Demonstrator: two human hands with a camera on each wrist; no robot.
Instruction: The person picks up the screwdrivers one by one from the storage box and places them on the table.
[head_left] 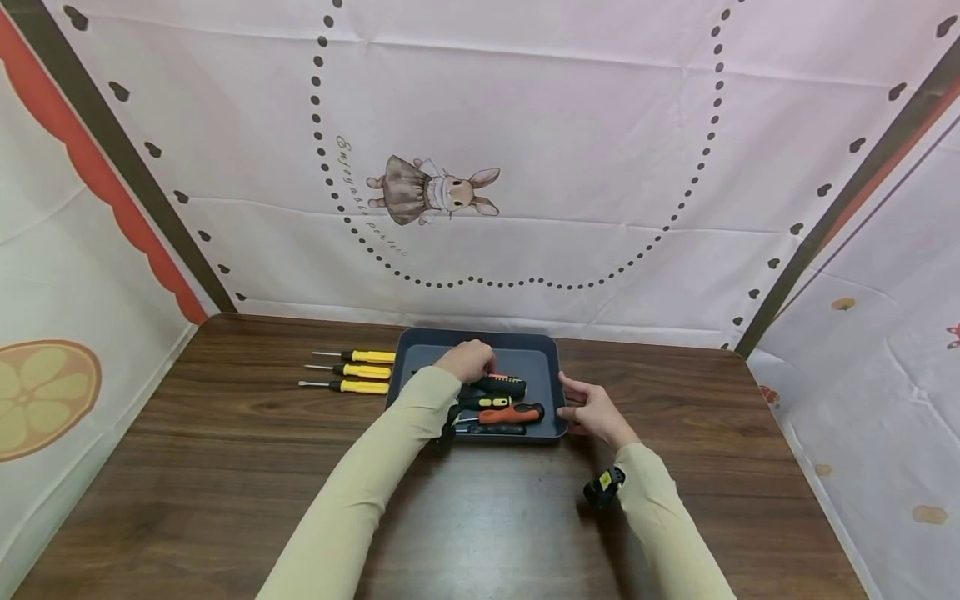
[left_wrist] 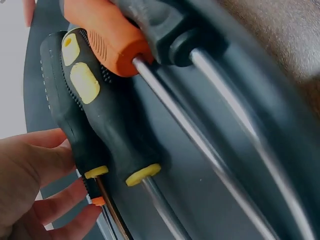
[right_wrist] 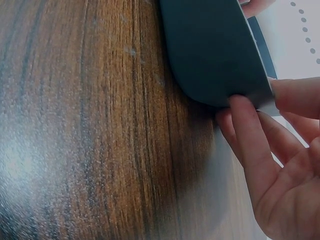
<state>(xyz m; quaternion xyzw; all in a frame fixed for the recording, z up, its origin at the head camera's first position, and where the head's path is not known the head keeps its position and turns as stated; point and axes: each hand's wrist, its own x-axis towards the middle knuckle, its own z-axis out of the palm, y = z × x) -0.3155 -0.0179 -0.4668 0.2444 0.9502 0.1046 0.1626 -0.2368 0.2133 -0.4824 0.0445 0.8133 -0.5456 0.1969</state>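
A dark grey tray [head_left: 536, 354] holds several screwdrivers with handles in black, black and yellow, and orange. Inside it is my left hand [head_left: 468, 360], with its fingers curled at the black-handled screwdrivers. In the left wrist view, those fingers [left_wrist: 70, 220] close around a screwdriver with an orange collar [left_wrist: 97, 201], partly hidden behind a black screwdriver with a yellow collar [left_wrist: 75, 125]. An orange-handled screwdriver [head_left: 512, 414] lies nearer the tray's front. At the tray's right side, my right hand [head_left: 596, 410] grips the wall; its fingertips touch the corner [right_wrist: 215, 95] in the right wrist view.
Three yellow-handled screwdrivers [head_left: 365, 372] lie in a row left of the tray, tips pointing left. The brown wooden table [head_left: 487, 517] extends in front. A white printed cloth [head_left: 562, 167] hangs close behind the tray, with more cloth at both sides.
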